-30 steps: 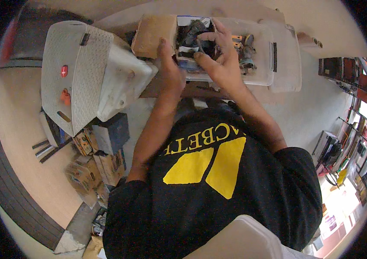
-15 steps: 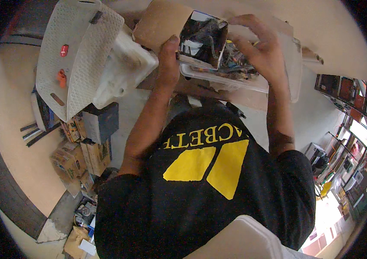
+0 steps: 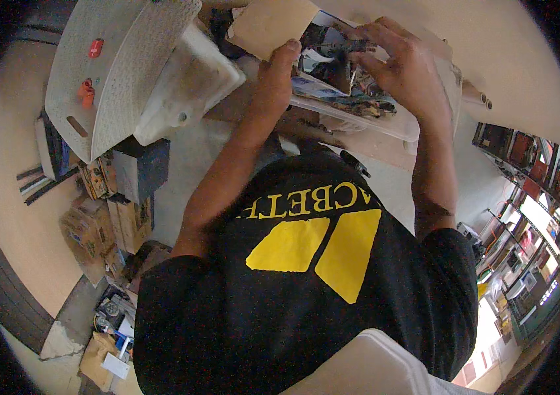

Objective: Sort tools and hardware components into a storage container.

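Observation:
My left hand [image 3: 277, 79] is closed on a small open cardboard box [image 3: 270, 27], its thumb along the box's near side. Dark, tangled pieces and something white show inside the box, which is tilted with its opening toward the right. At that opening, my right hand [image 3: 402, 69] pinches a dark, thin, jagged piece [image 3: 348, 47] between thumb and fingers; its exact kind is unclear. Below the box lies a clear plastic tray [image 3: 333, 107] filled with mixed small parts [image 3: 373, 99], partly covered by the box and my right hand.
To the left stand a white perforated plastic basket [image 3: 112, 85], with red and orange pieces in it, and a whitish plastic container [image 3: 184, 92]. Cardboard boxes [image 3: 85, 230] are stacked on the floor at left. Loaded shelves [image 3: 524, 151] line the right side.
The box has shifted slightly right with my left hand. My right fingers, apart and beside the box before, now close on a dark piece at its opening.

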Demonstrator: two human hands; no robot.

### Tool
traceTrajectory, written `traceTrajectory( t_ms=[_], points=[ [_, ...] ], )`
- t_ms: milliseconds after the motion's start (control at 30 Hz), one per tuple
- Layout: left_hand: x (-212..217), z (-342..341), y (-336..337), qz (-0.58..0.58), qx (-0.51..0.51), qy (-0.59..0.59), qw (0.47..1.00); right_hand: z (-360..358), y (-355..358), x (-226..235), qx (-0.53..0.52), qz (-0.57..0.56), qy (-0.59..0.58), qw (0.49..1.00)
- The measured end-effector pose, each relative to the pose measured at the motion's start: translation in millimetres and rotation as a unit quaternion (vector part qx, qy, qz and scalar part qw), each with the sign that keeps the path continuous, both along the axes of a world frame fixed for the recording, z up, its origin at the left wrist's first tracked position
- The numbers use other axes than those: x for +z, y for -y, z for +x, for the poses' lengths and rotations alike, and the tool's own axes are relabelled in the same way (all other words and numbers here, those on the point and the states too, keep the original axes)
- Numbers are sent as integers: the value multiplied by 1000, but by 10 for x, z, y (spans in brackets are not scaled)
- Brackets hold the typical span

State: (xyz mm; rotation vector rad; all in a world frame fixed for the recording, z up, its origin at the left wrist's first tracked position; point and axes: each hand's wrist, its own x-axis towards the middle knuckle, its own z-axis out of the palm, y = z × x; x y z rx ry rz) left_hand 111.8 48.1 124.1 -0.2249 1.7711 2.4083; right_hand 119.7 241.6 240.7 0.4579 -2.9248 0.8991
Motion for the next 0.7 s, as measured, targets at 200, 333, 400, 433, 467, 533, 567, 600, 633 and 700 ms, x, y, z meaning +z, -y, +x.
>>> traceTrajectory(
  t_ms=[200, 333, 400, 433, 467, 533, 567, 600, 633, 700],
  points=[
    [-116, -18, -29, 1, 25, 60, 998, 179, 172, -281, 43, -57, -69, 995],
    [-113, 9, -16, 34, 23, 33, 999, 267, 369, -441, -26, -68, -33, 997],
    [-327, -31, 43, 136, 24, 79, 987, 274, 420, -475, -36, -95, -20, 995],
    [-344, -27, 41, 137, 23, 79, 987, 269, 417, -519, -7, -101, -18, 995],
    [-360, -19, 39, 116, 41, 40, 992, 262, 407, -541, 21, -106, -17, 994],
    [-409, -19, 70, 94, 60, 2, 994, 263, 342, -529, 19, -95, -20, 995],
    [-443, -27, 107, 42, 53, -12, 998, 263, 301, -518, 18, -86, -22, 996],
    [-477, -30, 128, -11, 47, -25, 999, 239, 244, -517, 18, -85, -22, 996],
    [-443, -30, 123, -11, 47, -25, 999, 195, 176, -523, 7, -119, -1, 993],
    [-373, -21, 123, 13, 16, 20, 1000, 157, 148, -500, -4, -151, 21, 988]
  ],
)
